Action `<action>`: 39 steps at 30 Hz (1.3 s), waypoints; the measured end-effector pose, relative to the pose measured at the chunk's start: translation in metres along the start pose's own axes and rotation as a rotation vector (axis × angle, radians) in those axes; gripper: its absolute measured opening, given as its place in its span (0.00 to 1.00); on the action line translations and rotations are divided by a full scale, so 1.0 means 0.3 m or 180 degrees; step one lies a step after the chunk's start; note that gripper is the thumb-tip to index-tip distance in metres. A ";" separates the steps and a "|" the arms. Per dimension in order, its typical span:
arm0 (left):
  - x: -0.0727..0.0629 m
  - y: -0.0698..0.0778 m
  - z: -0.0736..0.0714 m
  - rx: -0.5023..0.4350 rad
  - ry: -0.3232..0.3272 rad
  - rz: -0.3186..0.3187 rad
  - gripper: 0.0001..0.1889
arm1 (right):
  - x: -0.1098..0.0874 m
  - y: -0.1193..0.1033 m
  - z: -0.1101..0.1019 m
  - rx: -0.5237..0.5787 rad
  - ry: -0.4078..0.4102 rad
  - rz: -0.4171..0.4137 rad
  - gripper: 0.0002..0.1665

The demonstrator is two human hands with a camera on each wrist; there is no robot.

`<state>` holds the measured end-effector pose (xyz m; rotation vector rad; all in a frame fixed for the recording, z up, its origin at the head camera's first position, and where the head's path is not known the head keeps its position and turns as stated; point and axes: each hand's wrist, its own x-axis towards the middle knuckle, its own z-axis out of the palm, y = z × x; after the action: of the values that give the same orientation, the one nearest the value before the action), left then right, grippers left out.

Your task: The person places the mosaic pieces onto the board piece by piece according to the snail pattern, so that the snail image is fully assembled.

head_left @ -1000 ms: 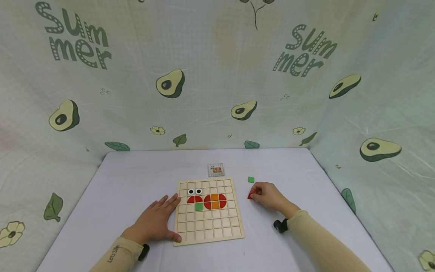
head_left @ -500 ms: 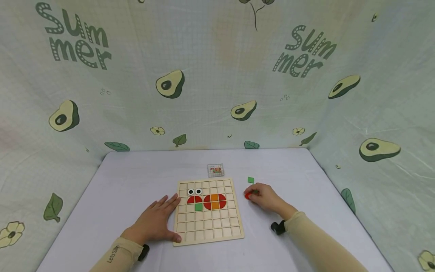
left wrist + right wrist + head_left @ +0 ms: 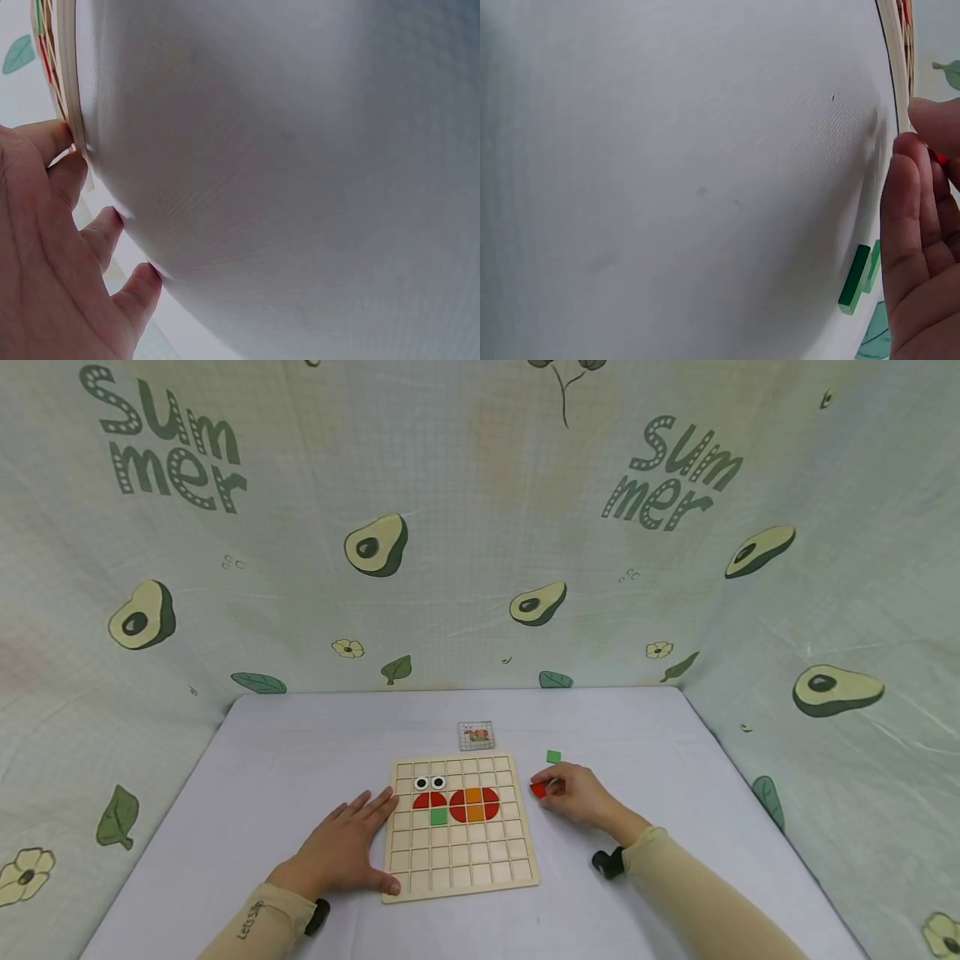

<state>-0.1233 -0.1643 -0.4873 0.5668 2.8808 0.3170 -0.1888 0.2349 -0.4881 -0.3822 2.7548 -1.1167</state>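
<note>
My left hand (image 3: 341, 852) lies with spread, straight fingers at the left side of a wooden grid board (image 3: 472, 860), its thumb on the near left corner. In the left wrist view, fingertips (image 3: 60, 139) touch the board's edge. Just right of the board, my right hand (image 3: 581, 793) pinches a small red tile (image 3: 537, 790) between thumb and fingers, which partly hide it. Set in the board are two eye tiles (image 3: 430, 783), red curved tiles (image 3: 457, 806), orange tiles (image 3: 474, 812) and a green square tile (image 3: 438, 816).
A loose green tile (image 3: 553, 757) lies on the white table (image 3: 315, 735) beyond my right hand; the right wrist view shows green tiles (image 3: 855, 279) beside the fingers. A small picture card (image 3: 476, 736) lies behind the board. Printed cloth (image 3: 450, 627) hangs around the table.
My right hand has moved left toward the board, carrying the red tile, more of which now shows past the fingertips. The left hand and board have stayed put.
</note>
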 end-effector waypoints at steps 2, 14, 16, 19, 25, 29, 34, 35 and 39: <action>0.000 0.001 -0.001 0.0000 -0.0005 0.0002 0.69 | -0.001 -0.004 0.001 -0.0021 0.0040 -0.0038 0.17; 0.001 -0.002 -0.001 0.0012 -0.0001 0.0000 0.69 | 0.013 -0.057 0.015 0.0057 -0.0013 -0.0229 0.16; 0.001 -0.002 -0.001 -0.0010 0.0007 0.0012 0.69 | 0.017 -0.074 0.020 0.0029 -0.0061 -0.0281 0.15; 0.002 -0.007 0.003 0.0018 0.0018 0.0041 0.69 | 0.024 -0.102 0.030 -0.0007 -0.0130 -0.0394 0.15; 0.006 -0.013 0.007 0.0105 0.0049 0.0075 0.69 | 0.037 -0.156 0.056 -0.0019 -0.0280 -0.0528 0.16; 0.006 -0.012 0.005 0.0102 0.0039 0.0066 0.69 | 0.049 -0.189 0.085 -0.0076 -0.0365 -0.0549 0.16; 0.004 -0.008 -0.003 0.0067 0.0038 0.0072 0.69 | 0.061 -0.234 0.136 -0.0173 -0.0448 -0.0580 0.15; 0.003 -0.007 -0.004 0.0062 0.0041 0.0073 0.69 | 0.062 -0.244 0.147 -0.0197 -0.0465 -0.0594 0.15; 0.003 -0.007 -0.004 0.0061 0.0045 0.0077 0.69 | 0.060 -0.285 0.196 -0.0321 -0.0530 -0.0679 0.15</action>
<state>-0.1252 -0.1661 -0.4869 0.6056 2.8954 0.2985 -0.1772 0.1316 -0.4710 -0.7612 2.6768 -0.9416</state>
